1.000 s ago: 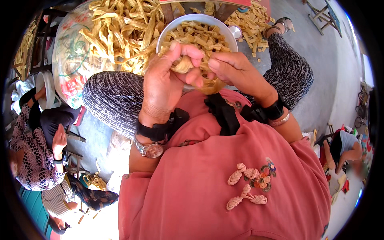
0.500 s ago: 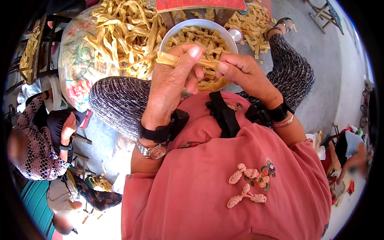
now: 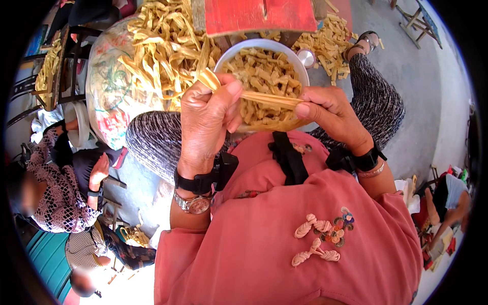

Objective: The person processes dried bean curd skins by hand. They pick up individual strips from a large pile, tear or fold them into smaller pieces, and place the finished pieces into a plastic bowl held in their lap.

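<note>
A long, flat yellow strip, like dried husk (image 3: pixel 269 98), stretches between my hands above a white basin. My left hand (image 3: pixel 211 104) is closed on its left part, and a folded end sticks up past the thumb. At the other end, my right hand (image 3: pixel 330 114) pinches the strip between thumb and fingers. Below them, the white basin (image 3: pixel 222 62) is filled with short folded yellow pieces (image 3: pixel 277 76). A big loose heap of long yellow strips (image 3: pixel 170 48) lies to the left of the basin.
A red-topped wooden stool (image 3: pixel 259 18) stands beyond the basin. More short pieces (image 3: pixel 328 48) lie on the floor at right, near a round metal lid (image 3: pixel 306 58). A clear plastic sack (image 3: pixel 109 86) lies left. Other people sit at lower left and far right.
My hands have drawn apart, and a longer stretch of strip shows between them. The view has shifted slightly, revealing more of the stool.
</note>
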Tool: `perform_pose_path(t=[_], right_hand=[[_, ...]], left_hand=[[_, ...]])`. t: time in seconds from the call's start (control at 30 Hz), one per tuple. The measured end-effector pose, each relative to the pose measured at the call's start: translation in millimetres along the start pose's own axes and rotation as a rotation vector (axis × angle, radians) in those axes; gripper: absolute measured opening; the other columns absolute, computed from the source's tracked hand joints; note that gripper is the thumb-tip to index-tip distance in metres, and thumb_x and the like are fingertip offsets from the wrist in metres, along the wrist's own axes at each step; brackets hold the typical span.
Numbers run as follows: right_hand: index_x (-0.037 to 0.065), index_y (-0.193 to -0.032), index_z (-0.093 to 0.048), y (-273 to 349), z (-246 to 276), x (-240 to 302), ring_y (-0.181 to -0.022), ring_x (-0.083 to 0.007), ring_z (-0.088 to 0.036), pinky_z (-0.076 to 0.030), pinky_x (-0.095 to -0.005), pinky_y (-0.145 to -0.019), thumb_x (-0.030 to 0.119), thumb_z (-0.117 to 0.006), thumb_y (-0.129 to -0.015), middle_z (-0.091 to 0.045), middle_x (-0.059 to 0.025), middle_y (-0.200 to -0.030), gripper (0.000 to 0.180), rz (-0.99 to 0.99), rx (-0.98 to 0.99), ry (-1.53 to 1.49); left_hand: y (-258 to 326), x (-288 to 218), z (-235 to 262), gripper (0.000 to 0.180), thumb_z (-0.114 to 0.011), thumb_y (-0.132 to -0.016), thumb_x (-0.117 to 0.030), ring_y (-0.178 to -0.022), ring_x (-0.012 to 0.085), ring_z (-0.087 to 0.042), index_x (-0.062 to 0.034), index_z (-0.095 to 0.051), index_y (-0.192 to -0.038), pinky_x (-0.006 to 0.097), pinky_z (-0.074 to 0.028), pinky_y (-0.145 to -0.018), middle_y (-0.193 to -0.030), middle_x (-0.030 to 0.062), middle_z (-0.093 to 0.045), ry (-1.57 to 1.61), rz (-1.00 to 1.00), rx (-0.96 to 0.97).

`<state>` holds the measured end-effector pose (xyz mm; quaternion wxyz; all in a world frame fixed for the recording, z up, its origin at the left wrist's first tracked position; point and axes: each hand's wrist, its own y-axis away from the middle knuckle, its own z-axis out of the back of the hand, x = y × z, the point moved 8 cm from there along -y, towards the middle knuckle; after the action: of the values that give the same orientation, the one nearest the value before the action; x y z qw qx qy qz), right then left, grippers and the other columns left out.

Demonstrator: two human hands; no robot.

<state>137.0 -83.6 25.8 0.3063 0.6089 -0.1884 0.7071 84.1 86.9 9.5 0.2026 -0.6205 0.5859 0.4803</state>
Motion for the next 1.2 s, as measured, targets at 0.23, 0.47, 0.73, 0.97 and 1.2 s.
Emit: perform_pose_path(t=[0.23, 0.47, 0.73, 0.97, 1.2], right_hand=[[0.000, -0.074, -0.053, -34.2, 57.7, 49.4, -0.056, -0.0090, -0.036, -0.032, -0.0263, -0.051, 0.028, -0.054, -0.091, -0.039, -0.0021, -0.061, 0.033, 0.166, -0.160, 0.226], [-0.002, -0.076, -0.053, -77.0, 97.9, 72.2, -0.055, -0.0103, -0.038, -0.031, -0.0292, -0.049, 0.029, -0.054, -0.090, -0.039, -0.0038, -0.058, 0.034, 0.278, -0.307, 0.351], [-0.001, -0.076, -0.057, -89.7, 92.9, 25.5, -0.053, -0.0161, -0.048, -0.037, -0.0331, -0.051, 0.023, -0.053, -0.088, -0.045, -0.0077, -0.056, 0.027, 0.254, -0.418, 0.541], [0.005, -0.081, -0.057, -20.6, 89.2, 2.7, -0.051, -0.0017, -0.036, -0.028, -0.0175, -0.048, 0.029, -0.048, -0.095, -0.040, 0.0076, -0.059, 0.030, 0.020, -0.330, -0.184], [0.002, -0.086, -0.054, 0.9, 47.9, 22.2, -0.050, -0.0047, -0.036, -0.030, -0.0189, -0.048, 0.028, -0.043, -0.097, -0.041, 0.0033, -0.059, 0.030, 0.161, -0.200, -0.475]], left_hand=[[-44.8, -49.1, -41.9, 0.013, -0.061, -0.087, -0.013, -0.052, 0.0038, -0.037, -0.0040, -0.058, -0.095, 0.020, -0.031, -0.042, -0.063, -0.0029, -0.046, -0.058, -0.181, 0.068], [-92.1, -88.5, -66.9, 0.010, -0.062, -0.087, -0.014, -0.052, 0.0035, -0.039, -0.0046, -0.059, -0.092, 0.020, -0.033, -0.044, -0.064, -0.0035, -0.048, -0.204, -0.314, 0.058], [-115.2, -86.0, -54.0, 0.015, -0.064, -0.084, -0.012, -0.052, 0.0098, -0.053, 0.0001, -0.062, -0.077, 0.028, -0.042, -0.046, -0.060, 0.0058, -0.060, -1.134, -0.791, -0.255], [-44.2, 16.3, -40.3, 0.022, -0.065, -0.087, -0.022, -0.057, 0.0011, -0.049, -0.0027, -0.063, -0.097, 0.016, -0.038, -0.047, -0.071, -0.0019, -0.058, -0.679, -0.042, 0.257], [-22.9, 97.5, -27.0, 0.035, -0.051, -0.092, -0.023, -0.082, 0.0150, -0.061, 0.0042, -0.055, -0.114, 0.028, -0.050, -0.071, -0.098, 0.0093, -0.062, -0.558, 0.271, 0.402]])
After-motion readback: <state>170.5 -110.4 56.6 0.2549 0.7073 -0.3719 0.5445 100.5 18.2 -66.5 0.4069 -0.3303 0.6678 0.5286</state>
